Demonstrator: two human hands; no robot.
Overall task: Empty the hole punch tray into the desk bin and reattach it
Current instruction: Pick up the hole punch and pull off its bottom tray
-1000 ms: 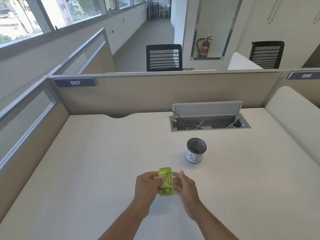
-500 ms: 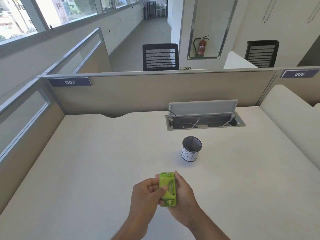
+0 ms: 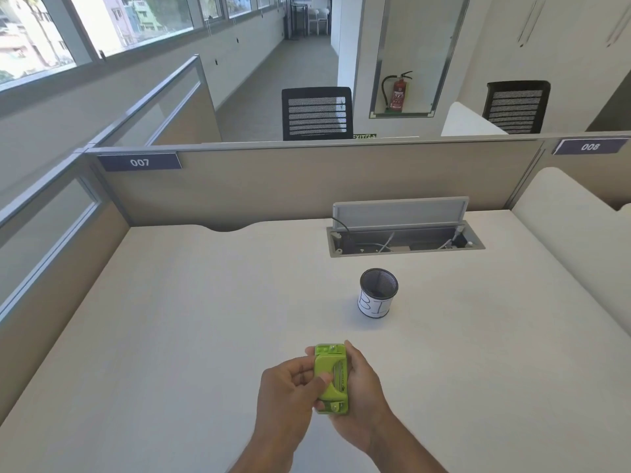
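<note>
A lime-green hole punch (image 3: 332, 377) is held above the near middle of the desk, turned so its metal parts face me. My right hand (image 3: 362, 387) cups it from the right side and underneath. My left hand (image 3: 290, 384) grips its left edge, thumb pressed on the green body. I cannot tell whether the tray is on or off. The desk bin (image 3: 378, 292), a small black mesh cup with a white paper label, stands upright beyond the hands and a little to the right.
The white desk (image 3: 191, 319) is bounded by beige partitions (image 3: 307, 186) at the back and left. An open cable hatch (image 3: 404, 238) with wires lies behind the bin. A cream cushioned panel (image 3: 573, 240) runs along the right side.
The hole punch and both hands have shifted slightly nearer to me. My left thumb has slid further over the green body and the right hand has closed in underneath.
</note>
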